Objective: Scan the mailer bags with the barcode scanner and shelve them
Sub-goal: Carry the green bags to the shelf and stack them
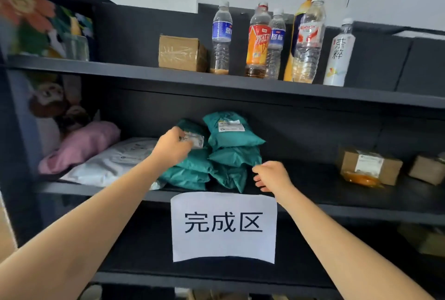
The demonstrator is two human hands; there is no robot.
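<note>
2 stacks teal mailer bags [234, 155] | middle shelf [313, 179] | left hand [172, 146] grips 1

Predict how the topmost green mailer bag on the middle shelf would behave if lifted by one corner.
The topmost mailer bag would probably sag and fold: its film looks soft and creased. It likely feels light for its size, being puffy. Perched tilted on the stack, it may slide off if nudged.

Teal mailer bags [234, 139]: stacked at the middle shelf's [337, 199] front edge; labelled left bag [196, 140] held by left grip [172, 146]; right grip [271, 176] just beside.
</note>
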